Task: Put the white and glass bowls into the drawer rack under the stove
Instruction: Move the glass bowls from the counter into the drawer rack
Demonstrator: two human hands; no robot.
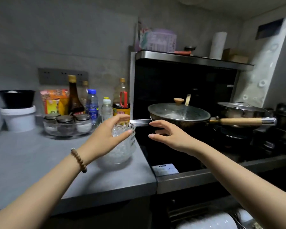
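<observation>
A stack of cut-glass bowls (119, 152) stands on the grey counter (40, 162), close to its right edge beside the stove. My left hand (106, 134) is cupped at the left of the top bowl's rim, thumb in front, fingers arched above it, not clearly gripping. My right hand (170, 134) hovers open just right of the bowls, over the black stove top (172, 156), fingers pointing at the stack. Below the stove, the pulled-out drawer rack (238, 219) shows white bowls (210, 220) lying in it, cut off by the bottom edge of the view.
A lidded wok (178, 113) sits on the stove behind my right hand, its wooden handle (241, 121) pointing right. Steel pots (238, 109) stand further right. Sauce bottles (120, 100), a tray of spice jars (68, 124) and a white tub (19, 118) line the back of the counter.
</observation>
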